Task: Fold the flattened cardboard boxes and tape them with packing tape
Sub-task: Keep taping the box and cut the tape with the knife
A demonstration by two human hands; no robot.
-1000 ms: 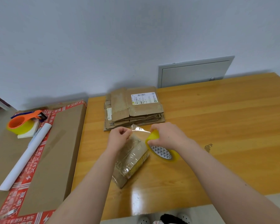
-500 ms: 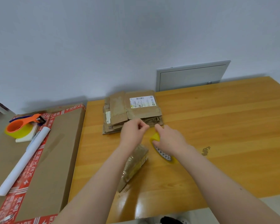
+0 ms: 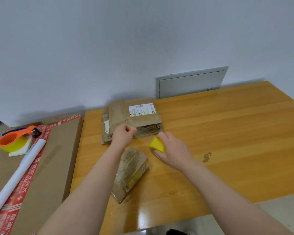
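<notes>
A small folded cardboard box [image 3: 131,170], wrapped in clear tape, lies on the wooden table [image 3: 227,141] between my forearms. My right hand [image 3: 172,150] grips a yellow roll of packing tape [image 3: 157,145] just right of the box's far end. My left hand [image 3: 124,135] is raised beyond the box with fingers pinched together, apparently on the free end of the clear tape, which is barely visible. A stack of flattened cardboard boxes [image 3: 132,118] with a white label lies behind both hands.
A large flat carton [image 3: 46,167] with red printed tape stands left of the table. On it lie an orange tape dispenser with a yellow roll [image 3: 15,140] and a white paper roll [image 3: 17,175]. A grey wall panel [image 3: 191,82] sits behind the table.
Both hands moved away from the small box toward the stack. The left hand rose and went farther back, drawing the tape end out; the right hand carried the roll off to the right.
</notes>
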